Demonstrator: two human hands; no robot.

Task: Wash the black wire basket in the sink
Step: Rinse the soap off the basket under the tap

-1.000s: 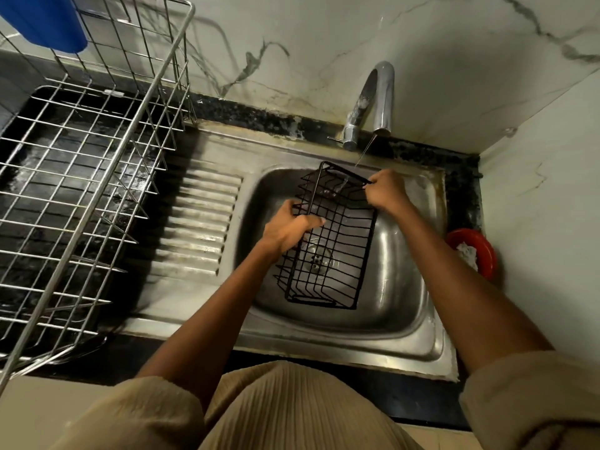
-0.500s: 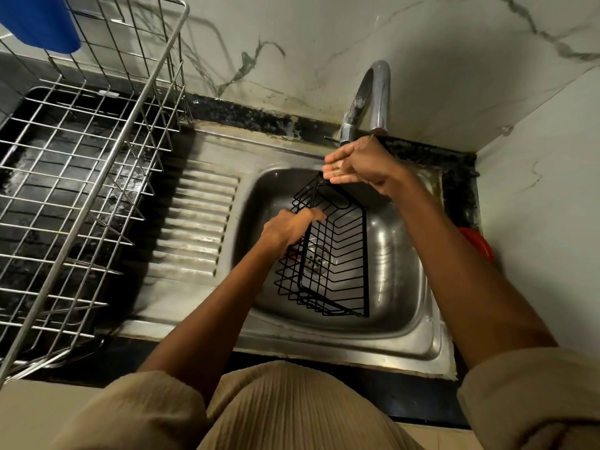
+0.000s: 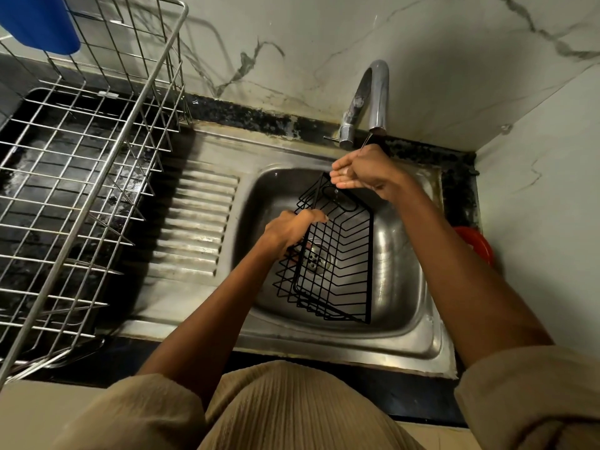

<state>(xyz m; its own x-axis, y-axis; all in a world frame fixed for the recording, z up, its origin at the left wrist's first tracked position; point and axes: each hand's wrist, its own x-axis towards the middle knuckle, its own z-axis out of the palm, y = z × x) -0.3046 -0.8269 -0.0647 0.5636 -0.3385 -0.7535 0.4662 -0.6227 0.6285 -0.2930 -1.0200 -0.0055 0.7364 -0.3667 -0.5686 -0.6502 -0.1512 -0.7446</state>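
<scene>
The black wire basket (image 3: 337, 264) is tilted inside the steel sink (image 3: 399, 264), its open side facing me. My left hand (image 3: 292, 228) grips its left rim. My right hand (image 3: 360, 172) is off the basket, cupped with straight fingers just above its far end, under the tap spout (image 3: 376, 92). A thin stream of water runs from the spout onto that hand. The sink's drain (image 3: 316, 259) shows through the basket's wires.
A large steel wire dish rack (image 3: 74, 177) stands on the black counter at left, with a blue object (image 3: 39, 21) at its far corner. The ribbed draining board (image 3: 194, 219) lies between rack and sink. A red dish (image 3: 477, 245) sits right of the sink. Marble walls enclose the back and right.
My right hand let go of the basket's far rim and rose under the tap, fingers straightened. The basket tipped over, so its open side now faces me, still held by my left hand.
</scene>
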